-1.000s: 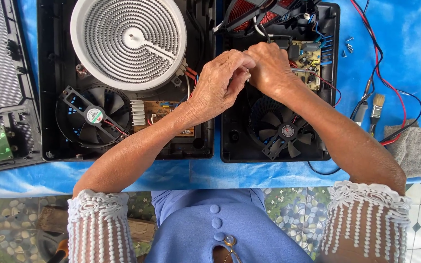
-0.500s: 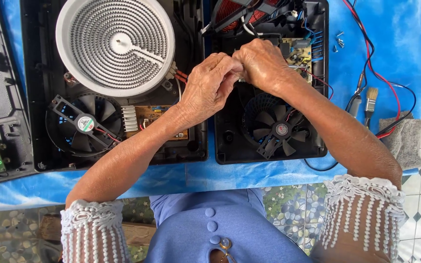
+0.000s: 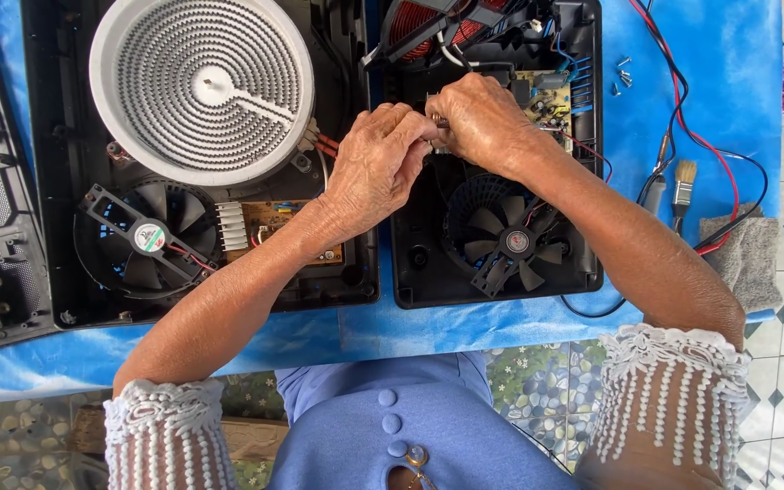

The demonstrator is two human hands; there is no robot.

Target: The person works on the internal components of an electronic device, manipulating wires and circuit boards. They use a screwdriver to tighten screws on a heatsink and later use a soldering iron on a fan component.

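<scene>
My left hand (image 3: pixel 376 168) and my right hand (image 3: pixel 483 122) meet fingertip to fingertip over an opened black cooker housing (image 3: pixel 410 272) on the right. Between the fingers sits a small coppery part (image 3: pixel 435 121), pinched by both hands; its shape is mostly hidden. Under the hands lie a black cooling fan (image 3: pixel 508 238) and a circuit board (image 3: pixel 551 95). A red coil (image 3: pixel 419 20) shows at the top edge.
To the left a second open housing holds a white round heating coil (image 3: pixel 201 86), a fan (image 3: pixel 142 238) and a finned heat sink (image 3: pixel 231 225). Red and black leads (image 3: pixel 710 150), a small brush (image 3: pixel 682 186), loose screws (image 3: pixel 622 74) and a grey cloth (image 3: pixel 750 259) lie on the blue table cover.
The view has shifted a little; both hands stay pressed together over the right housing, with the fingers working the small part.
</scene>
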